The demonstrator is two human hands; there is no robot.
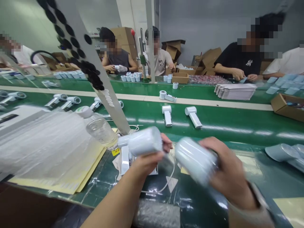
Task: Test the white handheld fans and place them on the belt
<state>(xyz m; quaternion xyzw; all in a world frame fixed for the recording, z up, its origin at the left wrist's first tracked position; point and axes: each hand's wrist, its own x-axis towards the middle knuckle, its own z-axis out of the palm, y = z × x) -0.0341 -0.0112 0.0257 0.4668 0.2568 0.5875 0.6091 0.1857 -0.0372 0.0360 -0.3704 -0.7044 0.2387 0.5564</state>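
My left hand (148, 161) is closed at the right end of a pale blue cylindrical housing (144, 141), lifted above the bench. My right hand (229, 171) grips a second pale blue cylindrical housing (194, 160), tilted and smeared by motion. The two housings are apart, with a narrow gap between them. Behind and below the left one, a pale blue hair-dryer-shaped unit (124, 160) is partly hidden. A white cord (166, 186) curves over the bench beneath my hands.
A green conveyor belt (228, 118) carries several hair-dryer-shaped units (167, 115). To the left are a clear bottle (101, 129), plastic sleeves (52, 145) and a slanted post (95, 72). More housings (282, 152) lie at right. Several co-workers sit across the belt.
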